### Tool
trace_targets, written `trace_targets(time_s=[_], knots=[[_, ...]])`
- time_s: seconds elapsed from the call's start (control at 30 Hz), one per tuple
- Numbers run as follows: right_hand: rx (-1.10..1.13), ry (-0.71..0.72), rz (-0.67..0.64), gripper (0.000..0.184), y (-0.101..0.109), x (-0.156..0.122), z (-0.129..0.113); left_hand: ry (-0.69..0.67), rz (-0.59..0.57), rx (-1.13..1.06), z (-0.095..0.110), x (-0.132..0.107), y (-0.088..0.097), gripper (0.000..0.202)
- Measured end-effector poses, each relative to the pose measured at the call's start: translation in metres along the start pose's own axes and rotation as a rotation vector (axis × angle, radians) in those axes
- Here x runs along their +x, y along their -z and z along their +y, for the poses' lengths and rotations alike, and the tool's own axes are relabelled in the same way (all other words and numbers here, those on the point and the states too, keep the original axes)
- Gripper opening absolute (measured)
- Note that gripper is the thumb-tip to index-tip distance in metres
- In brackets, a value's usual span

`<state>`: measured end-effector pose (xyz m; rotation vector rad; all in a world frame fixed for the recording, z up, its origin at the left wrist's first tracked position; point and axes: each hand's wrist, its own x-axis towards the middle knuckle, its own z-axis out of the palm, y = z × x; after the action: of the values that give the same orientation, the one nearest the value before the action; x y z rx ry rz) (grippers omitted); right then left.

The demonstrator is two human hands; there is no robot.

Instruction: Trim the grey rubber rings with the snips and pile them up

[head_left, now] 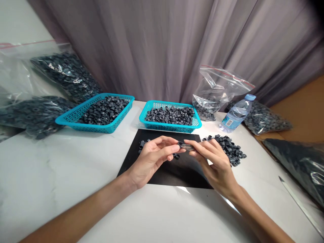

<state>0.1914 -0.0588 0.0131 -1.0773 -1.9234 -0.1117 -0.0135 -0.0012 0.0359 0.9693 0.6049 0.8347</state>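
Over a black mat (174,173), my left hand (149,157) pinches a small dark grey ring-shaped part (180,143) between thumb and fingers. My right hand (215,158) is closed on a thin, flat metal tool (187,147). The tool's tip meets the part, or lies very close to it; its exact kind is too small to make out. A few similar parts (176,156) lie on the mat below the fingers, and more show behind my left hand. Partly hidden by my right hand, a loose pile of such parts (233,152) spreads over the white table.
Two turquoise baskets (170,127) of grey parts stand at the back and back left. A water bottle (235,114) leans beside a clear zip bag (210,91). Filled bags (68,72) crowd the left; others (298,162) line the right, near cardboard. A grey curtain hangs behind.
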Motion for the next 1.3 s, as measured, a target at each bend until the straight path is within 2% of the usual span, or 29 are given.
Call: trace_targets(time_s=[1.3], knots=[[-0.007,0.026,0.007,0.038,0.0013,0.0021,0.0005,-0.008,-0.023,0.023,-0.0033,0.0007,0.002,0.013]])
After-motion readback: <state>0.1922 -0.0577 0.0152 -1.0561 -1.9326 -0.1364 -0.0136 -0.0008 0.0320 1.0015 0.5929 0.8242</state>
